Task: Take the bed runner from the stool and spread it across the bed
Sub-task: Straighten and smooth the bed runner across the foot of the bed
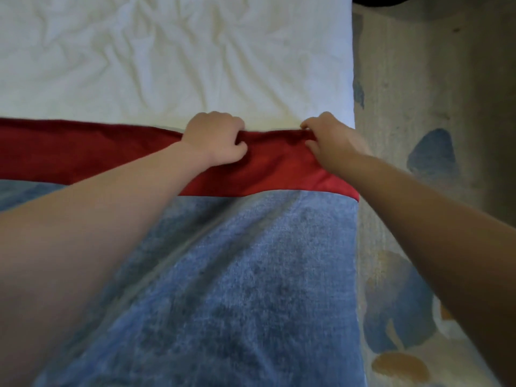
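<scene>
The bed runner [251, 275] lies over the bed [167, 65], a blue textured cloth with a red band [69, 152] along its far edge. It reaches the bed's right side. My left hand [215, 139] grips the red band's far edge in a fist. About a hand's width to the right, near the runner's right end, my right hand [329, 141] pinches the same edge. The white sheet beyond the runner is wrinkled. No stool is in view.
To the right of the bed is a beige carpet [418, 93] with blue and orange shapes. A dark object [379, 0] shows at the top edge, beyond the bed's corner.
</scene>
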Demonstrator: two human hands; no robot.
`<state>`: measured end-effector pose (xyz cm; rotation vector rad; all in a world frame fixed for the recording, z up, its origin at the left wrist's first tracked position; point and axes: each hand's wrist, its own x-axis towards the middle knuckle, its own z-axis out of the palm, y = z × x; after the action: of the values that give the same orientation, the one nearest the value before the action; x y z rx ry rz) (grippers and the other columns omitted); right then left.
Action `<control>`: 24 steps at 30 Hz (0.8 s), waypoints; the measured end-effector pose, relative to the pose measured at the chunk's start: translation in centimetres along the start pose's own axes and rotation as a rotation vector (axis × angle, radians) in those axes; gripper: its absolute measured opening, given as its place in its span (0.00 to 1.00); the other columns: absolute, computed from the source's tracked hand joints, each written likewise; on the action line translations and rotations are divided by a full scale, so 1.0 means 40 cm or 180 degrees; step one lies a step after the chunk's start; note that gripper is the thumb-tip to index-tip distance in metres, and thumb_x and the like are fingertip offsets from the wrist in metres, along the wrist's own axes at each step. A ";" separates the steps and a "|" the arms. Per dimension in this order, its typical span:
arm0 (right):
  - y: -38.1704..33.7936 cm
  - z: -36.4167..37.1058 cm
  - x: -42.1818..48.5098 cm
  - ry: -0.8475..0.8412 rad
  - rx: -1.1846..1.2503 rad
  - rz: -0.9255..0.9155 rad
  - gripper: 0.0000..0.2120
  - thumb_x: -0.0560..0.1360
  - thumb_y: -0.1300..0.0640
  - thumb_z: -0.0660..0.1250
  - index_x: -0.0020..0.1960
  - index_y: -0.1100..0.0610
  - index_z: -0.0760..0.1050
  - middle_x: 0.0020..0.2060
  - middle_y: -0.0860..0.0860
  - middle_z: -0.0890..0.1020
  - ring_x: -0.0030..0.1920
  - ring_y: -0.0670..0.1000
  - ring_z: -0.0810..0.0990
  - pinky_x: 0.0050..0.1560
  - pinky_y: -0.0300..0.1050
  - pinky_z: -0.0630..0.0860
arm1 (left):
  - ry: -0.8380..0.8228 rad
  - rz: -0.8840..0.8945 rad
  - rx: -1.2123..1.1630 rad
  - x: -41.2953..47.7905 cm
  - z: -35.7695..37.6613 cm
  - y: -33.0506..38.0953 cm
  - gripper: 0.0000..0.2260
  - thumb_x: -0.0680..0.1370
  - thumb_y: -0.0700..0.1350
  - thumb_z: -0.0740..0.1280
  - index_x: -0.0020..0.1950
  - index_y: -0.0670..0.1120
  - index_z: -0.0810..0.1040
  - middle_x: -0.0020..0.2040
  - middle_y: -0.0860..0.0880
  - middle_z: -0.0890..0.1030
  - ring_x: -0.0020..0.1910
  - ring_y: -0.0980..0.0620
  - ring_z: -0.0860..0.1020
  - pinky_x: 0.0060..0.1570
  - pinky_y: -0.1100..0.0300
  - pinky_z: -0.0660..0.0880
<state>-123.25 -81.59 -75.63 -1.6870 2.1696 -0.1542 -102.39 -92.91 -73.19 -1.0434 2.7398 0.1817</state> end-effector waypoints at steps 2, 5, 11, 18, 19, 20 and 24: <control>-0.020 0.013 0.004 0.0098 -0.0072 0.0083 0.13 0.78 0.55 0.61 0.61 0.54 0.72 0.57 0.56 0.71 0.49 0.62 0.77 0.47 0.56 0.76 | -0.0038 -0.0080 0.0067 -0.018 0.006 -0.041 0.08 0.73 0.46 0.63 0.49 0.45 0.77 0.49 0.41 0.80 0.50 0.38 0.77 0.41 0.54 0.67; -0.007 0.029 0.020 0.0314 0.0126 0.0647 0.10 0.77 0.55 0.60 0.55 0.57 0.73 0.42 0.52 0.72 0.45 0.62 0.76 0.37 0.50 0.67 | -0.0013 -0.0273 0.0105 -0.025 0.021 -0.073 0.07 0.77 0.42 0.62 0.51 0.44 0.78 0.51 0.41 0.80 0.52 0.37 0.76 0.44 0.52 0.69; 0.019 -0.016 0.022 0.0570 -0.0852 0.0682 0.09 0.78 0.63 0.59 0.55 0.62 0.75 0.53 0.61 0.73 0.47 0.65 0.77 0.38 0.49 0.65 | 0.0194 -0.0219 0.0189 0.019 0.021 -0.039 0.08 0.79 0.41 0.61 0.51 0.41 0.78 0.50 0.40 0.80 0.51 0.37 0.77 0.43 0.54 0.65; 0.042 -0.045 0.053 0.0561 -0.0739 0.1186 0.11 0.75 0.63 0.62 0.56 0.60 0.78 0.55 0.62 0.77 0.53 0.66 0.78 0.47 0.52 0.73 | 0.0284 0.0002 0.0109 0.060 -0.005 -0.021 0.08 0.79 0.43 0.62 0.53 0.43 0.78 0.52 0.42 0.80 0.54 0.39 0.77 0.44 0.55 0.63; 0.027 -0.045 0.054 0.0515 -0.0606 0.1149 0.12 0.75 0.63 0.62 0.57 0.58 0.77 0.56 0.61 0.77 0.54 0.65 0.77 0.50 0.53 0.73 | 0.0281 -0.0077 0.0063 0.059 -0.005 -0.036 0.09 0.79 0.45 0.62 0.54 0.44 0.78 0.53 0.42 0.80 0.55 0.39 0.76 0.46 0.54 0.65; 0.011 -0.043 0.056 0.0479 -0.0454 0.1060 0.12 0.76 0.62 0.61 0.57 0.57 0.77 0.58 0.60 0.77 0.56 0.64 0.76 0.52 0.53 0.73 | 0.0281 -0.0162 0.0007 0.055 -0.003 -0.055 0.09 0.78 0.47 0.63 0.55 0.44 0.78 0.54 0.42 0.80 0.56 0.40 0.76 0.48 0.53 0.67; -0.066 -0.020 0.073 0.0157 -0.0164 0.0531 0.10 0.77 0.54 0.62 0.57 0.51 0.76 0.57 0.55 0.78 0.58 0.59 0.75 0.51 0.50 0.71 | 0.0209 -0.0391 -0.0091 0.021 0.011 -0.144 0.09 0.77 0.48 0.65 0.54 0.46 0.78 0.54 0.43 0.80 0.56 0.40 0.76 0.52 0.51 0.69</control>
<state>-121.72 -85.21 -74.72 -1.5350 2.3580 -0.0958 -99.09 -97.63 -74.05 -1.2425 2.7270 0.1708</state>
